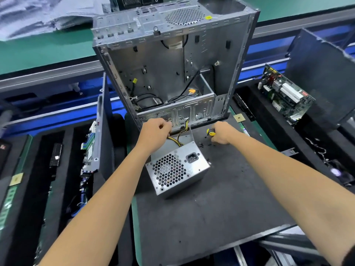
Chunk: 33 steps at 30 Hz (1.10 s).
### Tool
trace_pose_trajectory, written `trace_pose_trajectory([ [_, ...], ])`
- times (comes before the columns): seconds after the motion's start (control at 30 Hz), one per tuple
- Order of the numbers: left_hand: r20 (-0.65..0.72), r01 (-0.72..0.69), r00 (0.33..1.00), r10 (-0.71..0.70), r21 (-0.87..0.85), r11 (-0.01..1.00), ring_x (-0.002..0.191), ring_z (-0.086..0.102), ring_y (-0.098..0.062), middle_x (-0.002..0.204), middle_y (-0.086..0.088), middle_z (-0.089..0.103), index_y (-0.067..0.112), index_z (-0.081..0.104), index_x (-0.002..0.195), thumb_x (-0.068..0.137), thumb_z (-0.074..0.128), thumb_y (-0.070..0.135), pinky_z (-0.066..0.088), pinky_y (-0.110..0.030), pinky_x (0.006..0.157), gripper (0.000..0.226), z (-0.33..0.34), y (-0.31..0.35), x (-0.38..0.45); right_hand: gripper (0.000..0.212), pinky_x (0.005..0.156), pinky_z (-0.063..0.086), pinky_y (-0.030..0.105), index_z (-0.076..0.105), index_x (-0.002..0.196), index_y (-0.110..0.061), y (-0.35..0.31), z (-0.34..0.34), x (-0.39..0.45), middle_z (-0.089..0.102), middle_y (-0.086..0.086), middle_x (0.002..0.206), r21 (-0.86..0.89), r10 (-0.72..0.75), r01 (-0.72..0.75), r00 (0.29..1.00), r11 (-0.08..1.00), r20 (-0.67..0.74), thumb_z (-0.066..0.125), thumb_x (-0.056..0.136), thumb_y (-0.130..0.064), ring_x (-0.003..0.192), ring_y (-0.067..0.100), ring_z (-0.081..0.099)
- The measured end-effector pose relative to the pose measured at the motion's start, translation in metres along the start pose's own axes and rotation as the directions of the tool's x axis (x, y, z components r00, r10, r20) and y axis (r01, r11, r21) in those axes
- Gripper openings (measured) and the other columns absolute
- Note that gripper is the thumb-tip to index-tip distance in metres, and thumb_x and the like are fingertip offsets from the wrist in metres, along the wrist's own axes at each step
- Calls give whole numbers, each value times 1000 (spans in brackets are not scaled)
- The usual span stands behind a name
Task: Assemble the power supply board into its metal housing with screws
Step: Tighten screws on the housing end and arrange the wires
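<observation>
A grey metal power supply housing [178, 169] with a honeycomb fan grille and a mains socket stands on the dark mat [211, 208] in the middle. Yellow and black wires [179, 138] run out of its far side. My left hand [156, 132] is curled at the housing's far edge by those wires; what its fingers hold is hidden. My right hand [222, 134] is closed around a yellow-and-black screwdriver [210, 133] just right of the housing. Several small black screws [203, 144] lie on the mat near that hand.
An open grey computer case [172, 64] stands upright right behind the housing, cables inside. A green circuit board [284, 93] rests in a tray at the right. Foam trays with parts [55, 156] and a metal panel [99, 131] fill the left.
</observation>
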<state>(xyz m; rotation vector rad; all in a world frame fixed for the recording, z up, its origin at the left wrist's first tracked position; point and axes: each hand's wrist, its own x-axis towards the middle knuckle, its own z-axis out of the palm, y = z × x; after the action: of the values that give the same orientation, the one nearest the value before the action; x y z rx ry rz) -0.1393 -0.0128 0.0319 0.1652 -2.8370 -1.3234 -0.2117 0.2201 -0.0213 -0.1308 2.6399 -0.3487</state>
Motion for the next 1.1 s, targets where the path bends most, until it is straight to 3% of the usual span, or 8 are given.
trace_pose_trajectory([
  [0.2, -16, -31, 999, 31, 13, 999, 73, 66, -25, 69, -5, 68, 2, 66, 70, 94, 54, 26, 56, -39, 76, 35, -9, -3, -15, 17, 66, 47, 31, 60, 93, -6, -5, 23, -5, 61, 12, 89, -95, 39, -38, 999, 995, 3, 69, 81, -15, 78, 31, 56],
  [0.3, -8, -32, 999, 33, 5, 999, 70, 65, -21, 66, 2, 66, 5, 66, 70, 94, 54, 25, 55, -37, 74, 34, -10, -6, -20, 8, 65, 44, 34, 51, 88, -5, -4, 30, -5, 57, 14, 89, -97, 60, -62, 998, 993, -21, 58, 85, -7, 78, 32, 54],
  [0.53, 7, -45, 999, 45, -19, 999, 62, 60, -14, 63, 8, 63, 6, 65, 68, 95, 54, 26, 52, -29, 66, 36, -5, -7, -25, 12, 57, 39, 31, 46, 81, -8, 5, 30, -6, 52, 10, 81, -1, 98, -99, 990, 995, -105, 57, 86, -11, 70, 29, 51],
  [0.7, 18, -27, 999, 28, -32, 999, 64, 61, -16, 64, 7, 64, 10, 65, 67, 95, 54, 28, 53, -33, 70, 35, -2, -6, -24, 15, 67, 43, 35, 50, 98, -7, 9, 31, -6, 51, 10, 90, -24, 84, -86, 994, 996, -68, 58, 91, -18, 80, 30, 52],
  [0.77, 33, -18, 999, 19, -28, 999, 64, 61, -15, 64, 8, 64, 6, 65, 69, 95, 54, 28, 54, -33, 70, 35, 0, -4, -23, 9, 64, 42, 34, 50, 94, -6, 8, 33, -5, 52, 11, 88, -43, 84, -88, 993, 995, -86, 56, 91, -12, 77, 31, 52],
  [0.93, 92, -25, 995, 26, -17, 1000, 71, 64, -34, 69, -2, 68, 2, 66, 73, 95, 52, 26, 56, -44, 74, 36, 6, 4, -21, 13, 56, 38, 32, 46, 81, -6, 7, 31, -6, 47, 8, 74, -81, 103, -107, 993, 991, -57, 53, 91, -9, 70, 29, 50],
  [1.1, 116, -37, 993, 37, 0, 999, 75, 67, -30, 68, 9, 65, 2, 67, 75, 96, 52, 27, 56, -42, 74, 36, 12, 11, -18, 13, 66, 38, 32, 46, 90, -6, 7, 29, -4, 55, 14, 94, -60, 86, -85, 996, 995, 14, 52, 94, -17, 80, 32, 50],
])
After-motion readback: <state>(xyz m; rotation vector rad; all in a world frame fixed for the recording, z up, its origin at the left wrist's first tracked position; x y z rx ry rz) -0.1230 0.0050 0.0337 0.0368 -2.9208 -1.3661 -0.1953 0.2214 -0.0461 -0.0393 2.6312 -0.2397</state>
